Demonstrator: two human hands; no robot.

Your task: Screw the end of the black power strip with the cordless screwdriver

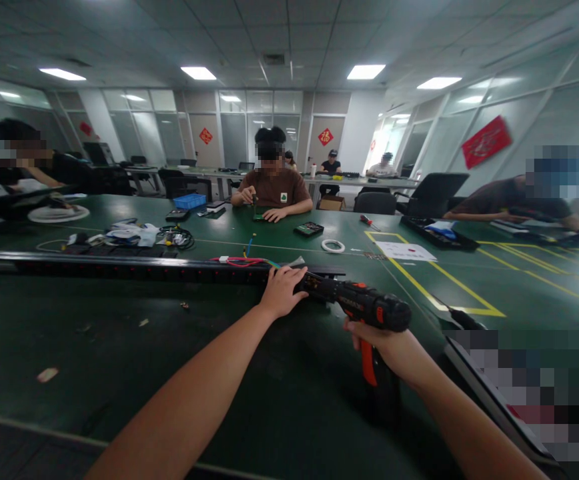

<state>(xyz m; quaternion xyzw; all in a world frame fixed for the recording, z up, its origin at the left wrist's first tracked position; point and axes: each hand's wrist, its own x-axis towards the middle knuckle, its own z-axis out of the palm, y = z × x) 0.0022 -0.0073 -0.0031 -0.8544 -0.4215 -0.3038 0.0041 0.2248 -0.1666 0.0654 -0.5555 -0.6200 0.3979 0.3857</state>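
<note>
A long black rail (pixel 114 265) lies across the green table, with red and coloured wires (pixel 242 261) and a small white connector on top near its right end. My left hand (pixel 282 291) grips that right end, its fingers over the top. In my right hand (pixel 387 343) is a black and orange cordless drill (pixel 369 305), held by the handle and pointing left at the rail's end. My left fingers are beside the front of the drill. The bit's tip and its exact contact with the rail are hidden from me.
Beyond the rail lie bundled cables (pixel 177 237), a blue basket (pixel 189 201), a white tape roll (pixel 333 246) and a paper sheet (pixel 407 251). A co-worker (pixel 272 190) sits opposite, handling a green board. At right are a black tray (pixel 439 233) and a screwdriver-like tool (pixel 464 320).
</note>
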